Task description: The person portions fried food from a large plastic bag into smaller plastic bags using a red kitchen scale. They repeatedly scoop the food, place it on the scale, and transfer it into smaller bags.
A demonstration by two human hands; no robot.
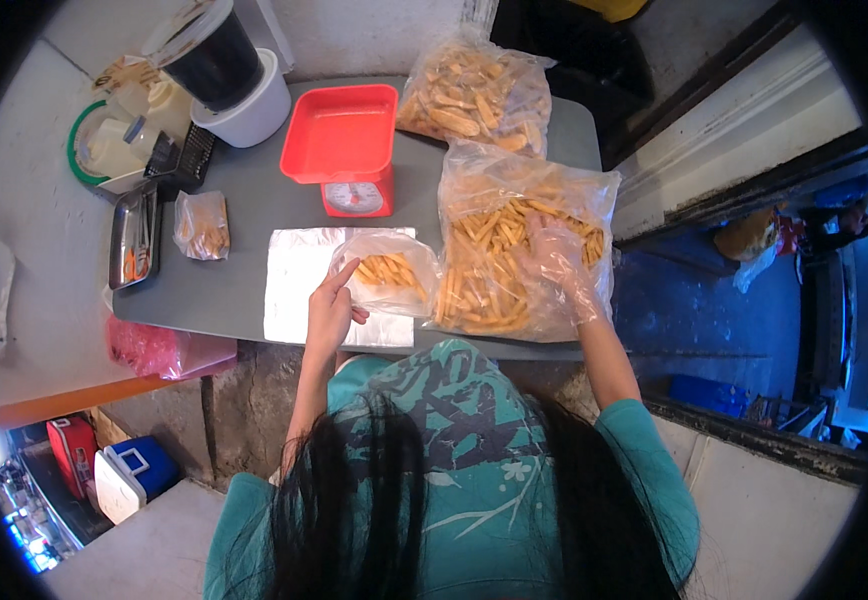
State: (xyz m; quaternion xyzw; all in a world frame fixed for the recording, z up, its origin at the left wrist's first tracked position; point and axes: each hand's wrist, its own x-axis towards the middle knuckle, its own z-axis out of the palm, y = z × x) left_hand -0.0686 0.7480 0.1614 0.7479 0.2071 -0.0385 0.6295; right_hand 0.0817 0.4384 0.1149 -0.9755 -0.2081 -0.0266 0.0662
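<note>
My left hand [332, 307] is at the left edge of a small clear plastic bag [422, 262] with some fries [390, 273] in it, its index finger and thumb at the bag's edge. Under this bag lies a stack of white plastic sheets or bags [299, 292]. My right hand [557, 259], in a clear plastic glove, reaches into a large open clear bag of fries [490, 232]; its fingertips are among the fries and partly hidden. Behind the small bag stands a red kitchen scale [357, 196] with a red tray [342, 127].
A second large bag of potato pieces [479, 94] stands at the back right of the grey table [254, 300]. Leftward are a small filled bag [202, 225], a metal tray with orange-handled scissors [133, 240], a black basket [182, 161] and a white tub [250, 112] under a dark-filled container [216, 64].
</note>
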